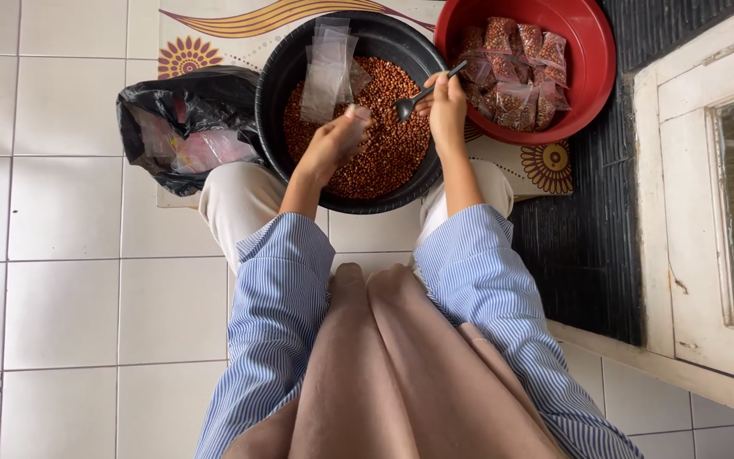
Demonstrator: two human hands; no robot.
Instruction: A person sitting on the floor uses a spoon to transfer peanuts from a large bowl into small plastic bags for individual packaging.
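A black basin (pixel 282 76) full of reddish-brown peanuts (pixel 388 144) stands on the floor in front of my knees. My left hand (pixel 333 140) is over the peanuts, closed on a small clear plastic bag (pixel 358 115). My right hand (pixel 446 106) grips a black spoon (pixel 418 98), its bowl just above the peanuts next to the bag. A stack of empty clear bags (pixel 329 64) leans on the basin's far left side.
A red basin (pixel 592 68) at the upper right holds several filled peanut bags (pixel 516 72). A black plastic bag (pixel 184 127) with wrappers lies left of the black basin. A patterned mat (pixel 214 38) lies under them; a white door frame (pixel 690 212) stands right.
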